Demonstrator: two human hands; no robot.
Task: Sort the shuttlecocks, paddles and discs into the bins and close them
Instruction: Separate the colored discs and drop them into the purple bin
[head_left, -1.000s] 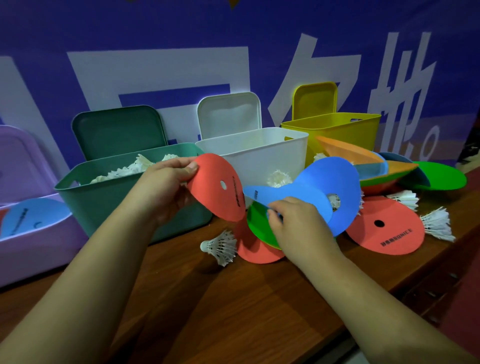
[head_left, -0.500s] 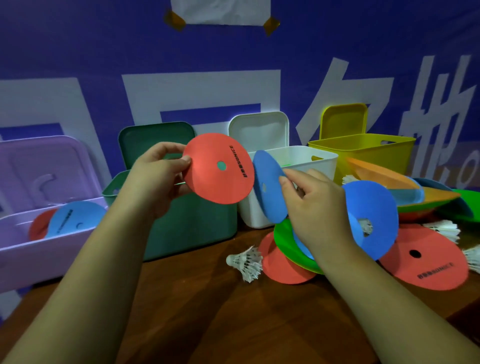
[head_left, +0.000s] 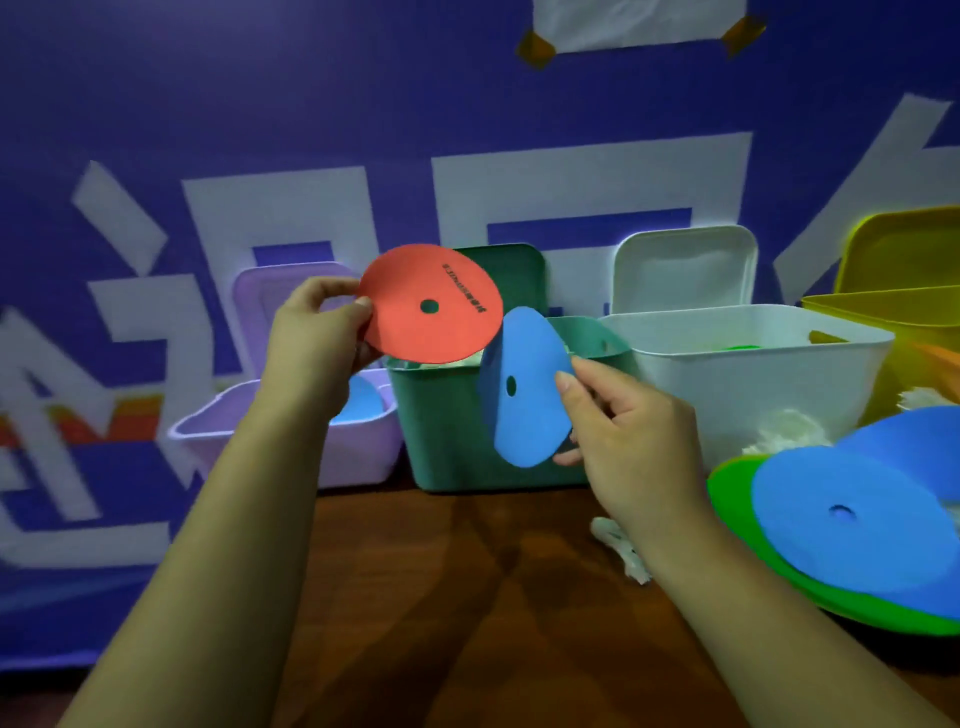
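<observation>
My left hand (head_left: 317, 345) pinches a red disc (head_left: 431, 306) by its left edge, held up in front of the green bin's lid. My right hand (head_left: 628, 441) grips a blue disc (head_left: 524, 389) by its right edge, tilted edge-on in front of the green bin (head_left: 452, 431). To the left stands the open purple bin (head_left: 358, 447) with a blue disc inside. On the right is the open white bin (head_left: 753, 374). A blue disc (head_left: 852, 525) lies on a green disc (head_left: 737, 493) at the right of the table. A shuttlecock (head_left: 623, 551) lies behind my right wrist.
A yellow bin (head_left: 904, 312) with its lid upright stands at the far right. More shuttlecocks (head_left: 784, 431) lie beside the white bin. All four lids lean open against the blue banner wall. The brown wooden table (head_left: 441, 597) runs beneath my arms.
Both hands have moved left with their discs, from in front of the white bin toward the green and purple bins. The view has turned left as well.
</observation>
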